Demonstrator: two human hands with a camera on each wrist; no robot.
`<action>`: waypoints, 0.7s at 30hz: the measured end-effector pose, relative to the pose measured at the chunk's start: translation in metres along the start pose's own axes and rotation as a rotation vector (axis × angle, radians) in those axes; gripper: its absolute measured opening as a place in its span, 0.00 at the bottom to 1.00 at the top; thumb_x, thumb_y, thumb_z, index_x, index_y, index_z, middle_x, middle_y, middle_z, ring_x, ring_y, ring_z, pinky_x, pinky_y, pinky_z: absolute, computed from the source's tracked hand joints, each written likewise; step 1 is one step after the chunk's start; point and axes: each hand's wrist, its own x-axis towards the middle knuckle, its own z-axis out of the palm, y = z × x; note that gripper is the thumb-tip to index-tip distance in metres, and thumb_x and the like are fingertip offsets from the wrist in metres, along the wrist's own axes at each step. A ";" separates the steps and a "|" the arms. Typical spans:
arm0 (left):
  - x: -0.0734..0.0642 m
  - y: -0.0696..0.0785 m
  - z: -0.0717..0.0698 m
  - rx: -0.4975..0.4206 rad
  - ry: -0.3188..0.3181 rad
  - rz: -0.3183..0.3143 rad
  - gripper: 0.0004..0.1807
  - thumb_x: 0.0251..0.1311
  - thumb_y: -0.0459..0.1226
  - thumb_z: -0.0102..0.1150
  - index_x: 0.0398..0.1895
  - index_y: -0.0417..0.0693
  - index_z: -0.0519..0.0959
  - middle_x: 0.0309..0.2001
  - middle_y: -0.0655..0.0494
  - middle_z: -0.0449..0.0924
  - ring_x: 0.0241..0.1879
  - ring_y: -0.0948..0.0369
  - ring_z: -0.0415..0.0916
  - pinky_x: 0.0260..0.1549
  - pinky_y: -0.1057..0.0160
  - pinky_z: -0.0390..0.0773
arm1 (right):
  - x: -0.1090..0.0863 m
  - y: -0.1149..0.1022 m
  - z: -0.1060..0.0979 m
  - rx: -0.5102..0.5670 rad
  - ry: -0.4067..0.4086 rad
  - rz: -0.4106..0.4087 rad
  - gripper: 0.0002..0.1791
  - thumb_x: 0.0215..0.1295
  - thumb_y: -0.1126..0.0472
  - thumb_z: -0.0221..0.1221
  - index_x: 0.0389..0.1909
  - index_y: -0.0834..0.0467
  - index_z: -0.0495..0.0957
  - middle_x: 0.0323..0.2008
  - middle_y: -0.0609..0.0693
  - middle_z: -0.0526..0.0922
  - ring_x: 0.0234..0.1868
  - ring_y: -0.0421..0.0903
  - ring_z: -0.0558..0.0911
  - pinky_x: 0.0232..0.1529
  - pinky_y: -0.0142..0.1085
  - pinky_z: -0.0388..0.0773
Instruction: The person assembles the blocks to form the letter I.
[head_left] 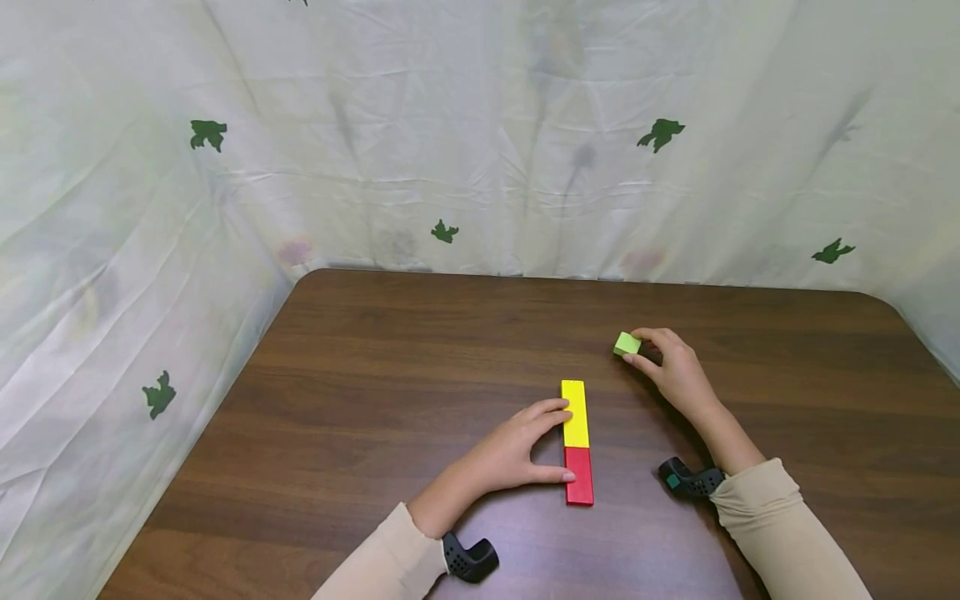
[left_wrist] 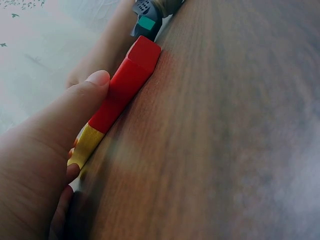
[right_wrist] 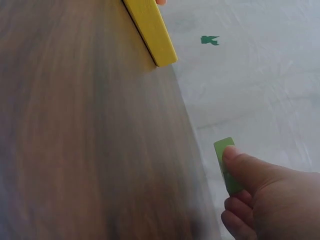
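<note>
A yellow block (head_left: 575,417) and a red block (head_left: 579,479) lie end to end on the table, the yellow one farther from me. My left hand (head_left: 510,450) is spread along their left side. Its thumb touches the red block and its fingertips reach the yellow one, without curling round either. Farther back and to the right, my right hand (head_left: 678,375) pinches a small light green block (head_left: 627,343) between thumb and fingers. In the right wrist view the thumb lies over the green block (right_wrist: 228,165), which looks raised off the table.
The brown wooden table (head_left: 375,358) has rounded far corners. Behind it and at the left hangs a pale curtain (head_left: 480,125) with dark green leaf-like patches. Black devices are worn on the left wrist (head_left: 471,558) and the right wrist (head_left: 690,480).
</note>
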 end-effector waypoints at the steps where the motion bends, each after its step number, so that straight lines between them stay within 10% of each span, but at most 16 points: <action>1: 0.000 0.000 0.000 0.001 0.000 0.002 0.39 0.49 0.55 0.61 0.62 0.46 0.64 0.64 0.56 0.58 0.61 0.61 0.56 0.58 0.63 0.58 | 0.000 -0.001 0.000 0.003 0.001 -0.003 0.20 0.54 0.65 0.62 0.47 0.65 0.73 0.43 0.60 0.72 0.41 0.54 0.73 0.41 0.48 0.72; 21: -0.001 -0.001 0.000 0.002 -0.017 -0.015 0.39 0.49 0.56 0.60 0.62 0.47 0.64 0.64 0.57 0.57 0.62 0.61 0.56 0.58 0.63 0.59 | 0.005 -0.013 0.015 0.036 0.002 -0.057 0.18 0.53 0.63 0.63 0.45 0.64 0.74 0.40 0.57 0.73 0.38 0.51 0.74 0.39 0.45 0.73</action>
